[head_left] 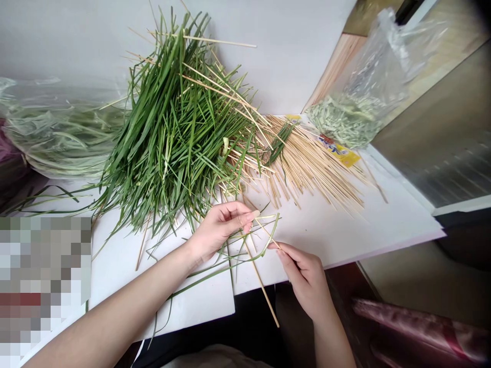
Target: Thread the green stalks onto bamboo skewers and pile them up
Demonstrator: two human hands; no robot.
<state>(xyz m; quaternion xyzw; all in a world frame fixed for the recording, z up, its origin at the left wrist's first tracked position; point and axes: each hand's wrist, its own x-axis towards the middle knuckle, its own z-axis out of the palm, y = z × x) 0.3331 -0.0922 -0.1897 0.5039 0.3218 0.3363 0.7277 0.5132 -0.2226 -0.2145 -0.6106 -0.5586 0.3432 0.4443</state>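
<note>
My left hand [230, 222] is closed in a pinch on the pale end of a green stalk [273, 230]. From there the stalk bends down beside my right hand and trails back to the left. My right hand [305, 268] pinches a thin wooden skewer [268, 231], whose far end reaches my left fingertips. Another skewer [264, 294] slants below my left hand, past the table's front edge. Behind the hands rises a big heap of long green leaves [172, 128]. To its right many wooden skewers [314, 163] lie in a loose pile, with a small green bundle [281, 143] on them.
A clear bag of green stalks [69, 133] lies at the left. At the back right stands a clear bag of pale green pieces [349, 115], near a yellow wrapper [343, 153]. The white table [383, 220] ends just below my hands.
</note>
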